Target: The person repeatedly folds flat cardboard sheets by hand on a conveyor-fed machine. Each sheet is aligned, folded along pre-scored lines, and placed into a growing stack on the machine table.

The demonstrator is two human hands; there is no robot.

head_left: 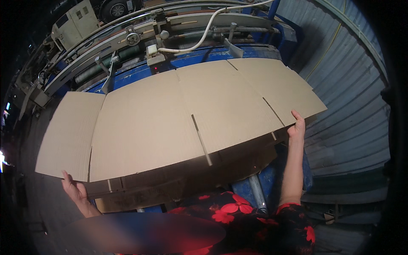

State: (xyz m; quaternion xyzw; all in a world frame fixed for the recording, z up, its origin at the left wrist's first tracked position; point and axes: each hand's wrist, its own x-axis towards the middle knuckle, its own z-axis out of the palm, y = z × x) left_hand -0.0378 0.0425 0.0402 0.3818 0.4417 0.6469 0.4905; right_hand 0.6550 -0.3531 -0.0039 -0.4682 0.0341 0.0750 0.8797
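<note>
A wide, flat sheet of slotted brown cardboard (144, 119), creased into panels, is held up in front of me. My left hand (75, 189) grips its near edge at the left end, thumb on top and fingers mostly hidden beneath. At the right end my right hand (297, 125) pinches the same edge, thumb over the top face. The far edge of the sheet reaches the blue machine bed (136, 76). Below the near edge lies more cardboard (170, 187) in shadow.
Along the far side runs a machine with metal rails, a round handwheel (133, 39) and upright metal guides (233, 42). A white cable (206, 32) leads to a small sensor box (154, 57). A corrugated metal wall (340, 102) stands at the right.
</note>
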